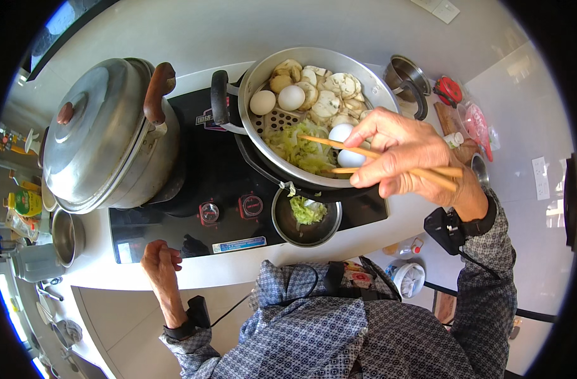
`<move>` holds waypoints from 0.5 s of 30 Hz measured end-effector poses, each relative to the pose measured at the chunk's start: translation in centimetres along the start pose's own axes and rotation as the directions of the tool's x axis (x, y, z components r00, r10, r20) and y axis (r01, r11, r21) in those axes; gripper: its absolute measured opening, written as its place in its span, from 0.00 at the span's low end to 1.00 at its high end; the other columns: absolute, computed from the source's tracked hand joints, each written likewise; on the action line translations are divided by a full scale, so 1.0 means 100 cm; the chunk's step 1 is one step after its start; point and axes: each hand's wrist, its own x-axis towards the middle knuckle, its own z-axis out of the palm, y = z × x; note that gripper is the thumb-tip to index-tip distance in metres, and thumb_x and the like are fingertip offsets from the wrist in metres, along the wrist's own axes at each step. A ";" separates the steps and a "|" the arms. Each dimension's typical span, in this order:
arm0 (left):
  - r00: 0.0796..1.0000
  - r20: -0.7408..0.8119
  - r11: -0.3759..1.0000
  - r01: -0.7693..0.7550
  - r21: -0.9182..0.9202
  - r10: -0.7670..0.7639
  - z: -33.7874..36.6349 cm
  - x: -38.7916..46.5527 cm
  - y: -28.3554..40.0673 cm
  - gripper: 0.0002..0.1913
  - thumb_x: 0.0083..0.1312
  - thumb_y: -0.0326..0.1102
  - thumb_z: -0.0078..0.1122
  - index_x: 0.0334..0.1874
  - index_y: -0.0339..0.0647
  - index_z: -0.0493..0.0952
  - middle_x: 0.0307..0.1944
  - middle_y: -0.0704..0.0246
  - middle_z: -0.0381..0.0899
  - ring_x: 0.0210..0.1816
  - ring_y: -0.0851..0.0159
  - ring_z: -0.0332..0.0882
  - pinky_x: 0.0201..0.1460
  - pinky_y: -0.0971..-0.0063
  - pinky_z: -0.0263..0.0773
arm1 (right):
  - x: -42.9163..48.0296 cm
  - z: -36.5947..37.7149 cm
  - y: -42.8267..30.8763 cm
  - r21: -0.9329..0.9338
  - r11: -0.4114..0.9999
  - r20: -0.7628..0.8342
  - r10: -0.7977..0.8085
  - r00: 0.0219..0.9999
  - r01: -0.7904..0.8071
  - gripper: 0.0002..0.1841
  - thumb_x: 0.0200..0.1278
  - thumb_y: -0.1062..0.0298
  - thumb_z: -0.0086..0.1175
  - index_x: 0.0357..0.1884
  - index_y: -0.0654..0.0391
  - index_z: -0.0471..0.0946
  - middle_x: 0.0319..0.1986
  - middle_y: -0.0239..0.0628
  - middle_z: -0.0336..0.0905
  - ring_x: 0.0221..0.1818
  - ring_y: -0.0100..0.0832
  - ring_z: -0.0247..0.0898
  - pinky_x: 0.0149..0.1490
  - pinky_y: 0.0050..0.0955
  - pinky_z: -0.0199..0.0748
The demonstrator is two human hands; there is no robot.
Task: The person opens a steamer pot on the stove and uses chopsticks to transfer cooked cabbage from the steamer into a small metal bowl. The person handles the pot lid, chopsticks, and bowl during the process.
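Observation:
My right hand [402, 154] holds a pair of wooden chopsticks [326, 141] over a wide metal steamer pot [247, 102] with black handles. Their tips reach the shredded cabbage [300, 147] on its perforated rack. Sliced mushrooms [326, 103] and several whole eggs [291, 98] lie in the same pot; my fingers partly cover the eggs at the right. In front of the pot, a metal bowl [280, 225] holds more shredded cabbage [307, 211] and something white. My left hand [160, 258] rests near the front edge of the black cooktop [222, 189], its fingers curled and nothing visible in it.
A large lidded metal pot [99, 128] with wooden handles stands on the left. An empty-looking metal bowl [68, 237] is beside it. Behind my right hand are a small metal pot [407, 71], a red object [448, 90] and a wooden board [447, 121]. A lined bin [408, 279] stands below the counter.

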 end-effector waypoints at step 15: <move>1.000 0.017 1.000 0.015 -0.010 -0.015 0.003 0.005 0.003 0.09 0.70 0.27 0.46 0.42 0.31 0.77 0.23 0.65 0.81 0.19 0.74 0.76 0.19 0.82 0.70 | 0.006 -0.003 0.019 -0.017 0.996 -0.010 -0.085 0.996 0.085 0.16 0.63 0.55 0.61 0.40 0.59 0.86 0.45 0.45 0.75 0.34 0.26 0.75 0.36 0.23 0.73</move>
